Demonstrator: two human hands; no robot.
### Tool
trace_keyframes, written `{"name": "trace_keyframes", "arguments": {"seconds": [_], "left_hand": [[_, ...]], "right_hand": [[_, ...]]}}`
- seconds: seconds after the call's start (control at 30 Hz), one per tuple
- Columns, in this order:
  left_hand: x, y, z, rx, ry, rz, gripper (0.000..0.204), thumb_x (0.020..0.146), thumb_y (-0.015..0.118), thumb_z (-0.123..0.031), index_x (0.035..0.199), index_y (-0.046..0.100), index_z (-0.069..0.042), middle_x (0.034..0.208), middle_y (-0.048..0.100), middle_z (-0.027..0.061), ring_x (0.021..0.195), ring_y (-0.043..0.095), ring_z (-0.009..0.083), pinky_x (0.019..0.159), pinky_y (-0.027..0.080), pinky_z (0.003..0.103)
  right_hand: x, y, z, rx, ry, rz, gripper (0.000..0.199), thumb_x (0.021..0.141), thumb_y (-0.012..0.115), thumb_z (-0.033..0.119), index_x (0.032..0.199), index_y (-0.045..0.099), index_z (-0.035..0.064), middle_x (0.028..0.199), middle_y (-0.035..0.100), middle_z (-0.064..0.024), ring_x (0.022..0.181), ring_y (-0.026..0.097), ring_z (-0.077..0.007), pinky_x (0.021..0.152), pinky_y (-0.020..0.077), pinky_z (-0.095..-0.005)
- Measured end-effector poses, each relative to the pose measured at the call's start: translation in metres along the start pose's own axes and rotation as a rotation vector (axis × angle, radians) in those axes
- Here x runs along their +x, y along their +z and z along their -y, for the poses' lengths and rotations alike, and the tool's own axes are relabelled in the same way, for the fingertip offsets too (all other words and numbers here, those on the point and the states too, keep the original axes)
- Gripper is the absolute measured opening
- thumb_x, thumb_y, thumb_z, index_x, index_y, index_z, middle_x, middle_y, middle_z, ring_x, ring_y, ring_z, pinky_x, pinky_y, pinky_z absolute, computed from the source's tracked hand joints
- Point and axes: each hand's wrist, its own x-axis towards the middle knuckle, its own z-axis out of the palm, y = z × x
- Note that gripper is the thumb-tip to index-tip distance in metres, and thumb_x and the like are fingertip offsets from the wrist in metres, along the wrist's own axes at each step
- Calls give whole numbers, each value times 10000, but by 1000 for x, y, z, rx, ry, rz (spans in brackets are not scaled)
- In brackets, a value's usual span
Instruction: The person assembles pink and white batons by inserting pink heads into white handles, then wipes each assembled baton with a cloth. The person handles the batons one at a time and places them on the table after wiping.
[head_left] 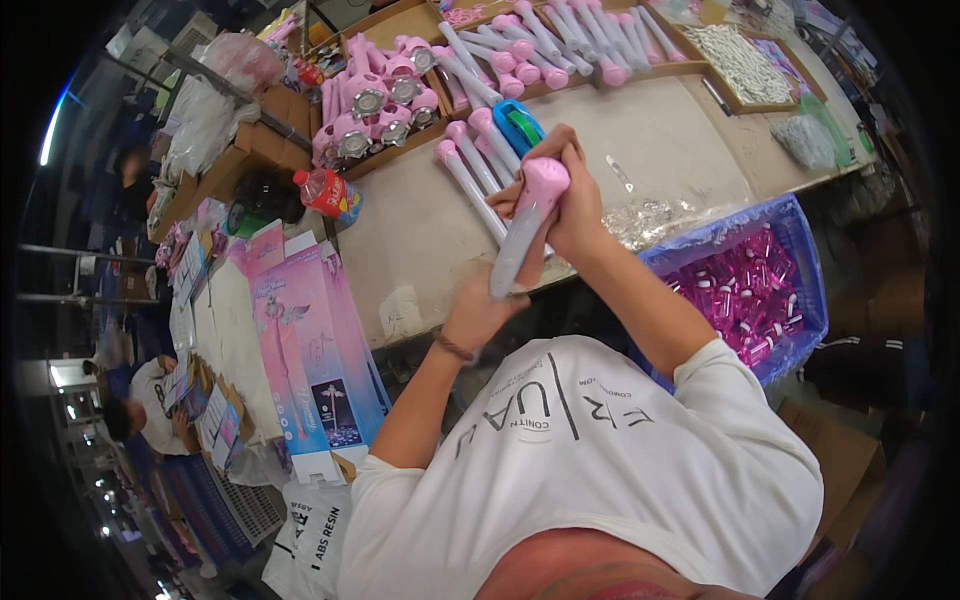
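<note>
A toy wand handle (530,220), pink at its knobbed top and pale grey along its tube, is held aslant over the table's front edge. My right hand (575,215) is closed around its upper part. At the tube's lower end is my left hand (478,312), smeared by motion, so its grip cannot be made out. Just beyond lie several similar handles (465,185) with pink tops. A blue tape dispenser (518,125) with a green roll rests beside them.
Cardboard trays of pink wand heads (365,105) and more handles (570,40) line the back. A blue crate (800,240) of pink bottles stands right. Left are a red-capped drink bottle (328,195) and printed boxes (300,340). Another person (155,400) sits far left.
</note>
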Motion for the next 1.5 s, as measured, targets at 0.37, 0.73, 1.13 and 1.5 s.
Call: {"name": "trace_keyframes", "arguments": {"seconds": [0.37, 0.73, 1.13, 1.5], "left_hand": [[-19, 17, 45, 528, -322, -106, 375, 812, 653, -334, 969, 525, -18, 737, 620, 243, 660, 595, 444, 565, 478, 509], [-12, 45, 17, 535, -239, 13, 502, 840, 627, -360, 1064, 384, 18, 663, 603, 233, 609, 605, 426, 536, 485, 489], [-10, 3, -28, 178, -270, 277, 403, 826, 617, -228, 1058, 407, 27, 638, 600, 176, 505, 598, 310, 481, 477, 407], [3, -1, -1, -50, -512, 169, 249, 789, 615, -149, 945, 508, 14, 615, 589, 150, 508, 603, 244, 489, 466, 360]], "right_hand": [[7, -11, -22, -220, -14, -238, 443, 995, 240, 413, 1066, 443, 25, 830, 611, -157, 715, 636, -271, 654, 548, -383], [52, -26, -29, 86, -153, -468, 508, 990, 248, 437, 1074, 460, -17, 974, 610, -233, 774, 639, -307, 729, 545, -406], [33, -28, 8, -112, -162, 110, 324, 963, 328, 332, 1031, 450, 39, 877, 610, -204, 672, 626, -292, 622, 535, -381], [21, 4, 5, 192, 64, 224, 491, 947, 285, 493, 1000, 524, 68, 761, 584, -125, 608, 580, -258, 588, 495, -387]]}}
